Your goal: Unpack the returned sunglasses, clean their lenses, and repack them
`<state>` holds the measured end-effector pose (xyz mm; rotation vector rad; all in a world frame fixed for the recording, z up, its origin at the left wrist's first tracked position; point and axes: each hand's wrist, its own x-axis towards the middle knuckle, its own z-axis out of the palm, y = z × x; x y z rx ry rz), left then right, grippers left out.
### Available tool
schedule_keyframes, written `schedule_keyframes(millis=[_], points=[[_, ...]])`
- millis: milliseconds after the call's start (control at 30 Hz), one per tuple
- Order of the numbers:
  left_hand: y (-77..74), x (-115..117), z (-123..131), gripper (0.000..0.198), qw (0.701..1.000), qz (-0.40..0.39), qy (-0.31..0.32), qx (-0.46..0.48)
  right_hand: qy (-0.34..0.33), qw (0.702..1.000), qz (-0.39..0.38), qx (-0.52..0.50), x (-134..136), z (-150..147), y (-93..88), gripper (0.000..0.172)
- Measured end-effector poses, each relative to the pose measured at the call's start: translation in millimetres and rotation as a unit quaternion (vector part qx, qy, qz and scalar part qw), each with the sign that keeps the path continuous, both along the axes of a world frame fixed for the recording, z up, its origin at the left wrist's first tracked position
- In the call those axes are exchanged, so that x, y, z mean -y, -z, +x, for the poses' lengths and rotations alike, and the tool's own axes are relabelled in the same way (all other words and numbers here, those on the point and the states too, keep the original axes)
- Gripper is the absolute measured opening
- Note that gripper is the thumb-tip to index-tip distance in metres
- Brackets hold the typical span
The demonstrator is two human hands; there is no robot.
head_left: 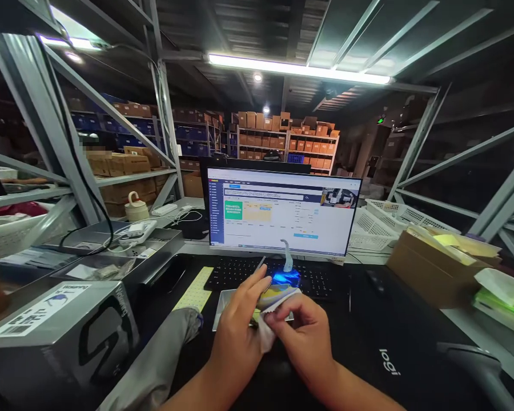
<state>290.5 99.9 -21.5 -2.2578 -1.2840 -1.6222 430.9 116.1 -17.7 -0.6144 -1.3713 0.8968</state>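
Both hands meet over the desk in front of the keyboard (235,273). My left hand (236,322) is curved round the left side of a small, rounded yellow-and-blue item (270,297) whose kind I cannot make out. With thumb and forefinger together, my right hand (304,328) pinches a soft white tissue-like piece (266,337), which lies against that item and hangs down between the hands. Just beyond, a shiny blue object (286,278) sits by a pale, curved, hook-like piece (287,256). Under the hands a light shallow tray (221,311) partly shows.
A lit monitor (282,214) stands behind the keyboard. On the left are a grey box (60,337), a grey fabric-like piece (163,354) and a yellow sheet (195,290). To the right lie a mouse (374,281), a handheld scanner (475,365) and a cardboard box (432,271).
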Motion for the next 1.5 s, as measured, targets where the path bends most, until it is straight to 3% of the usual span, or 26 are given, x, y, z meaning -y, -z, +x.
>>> schedule_keyframes(millis=[133, 233, 300, 433, 533, 667, 767, 900, 1000, 1100, 1200, 1267, 1400, 1500], points=[[2.4, 1.9, 5.8, 0.051, 0.999, -0.009, 0.027, -0.033, -0.041, 0.984, -0.126, -0.117, -4.6, 10.3, -17.4, 0.042], [3.9, 3.0, 8.6, 0.053, 0.998, -0.018, 0.032, -0.053, -0.062, 0.964, -0.166, -0.198, -10.7, 15.6, -25.0, 0.048], [6.0, 2.9, 8.5, 0.053, 0.998, -0.031, 0.038, -0.044, -0.014, 0.972, -0.14, -0.186, -8.5, 11.4, -18.4, 0.046], [9.0, 1.3, 4.2, 0.056, 0.998, -0.045, 0.051, 0.008, 0.086, 0.995, -0.023, -0.038, 5.0, -2.3, 1.9, 0.036], [8.0, 1.7, 2.8, 0.058, 0.995, -0.08, 0.06, 0.012, 0.027, 0.998, -0.057, -0.025, 2.6, 1.6, -6.1, 0.038], [6.3, 4.8, 7.1, 0.056, 0.995, -0.064, 0.047, -0.056, -0.068, 0.965, -0.177, -0.182, -13.5, 16.6, -29.9, 0.052], [6.5, 6.2, 9.4, 0.057, 0.995, -0.06, 0.04, -0.063, -0.007, 0.972, -0.147, -0.181, -11.6, 12.9, -23.5, 0.051], [5.1, 5.1, 5.7, 0.057, 0.996, -0.069, 0.049, -0.023, 0.08, 0.995, -0.036, -0.042, 5.9, -1.6, 2.9, 0.039], [0.9, 3.3, 1.6, 0.057, 0.995, -0.07, 0.062, -0.022, 0.038, 0.998, -0.05, -0.024, 6.3, 0.8, 0.6, 0.04], [-3.2, 1.8, 0.6, 0.057, 0.992, -0.076, 0.08, -0.063, -0.052, 0.977, -0.153, -0.14, -6.4, 13.6, -18.3, 0.049], [-3.5, 0.5, 1.2, 0.057, 0.991, -0.071, 0.077, -0.084, -0.065, 0.954, -0.185, -0.226, -14.7, 17.6, -24.0, 0.055], [-1.7, -0.3, 0.5, 0.057, 0.992, -0.077, 0.071, -0.077, -0.016, 0.967, -0.154, -0.203, -11.0, 10.4, -13.6, 0.052], [0.6, -2.2, -2.8, 0.057, 0.994, -0.075, 0.069, -0.032, 0.099, 0.994, -0.021, -0.037, 6.6, -6.3, 12.6, 0.041], [-2.7, -3.7, -4.4, 0.055, 0.992, -0.086, 0.089, -0.028, 0.06, 0.998, -0.03, -0.01, 6.3, -0.8, 5.7, 0.042]])
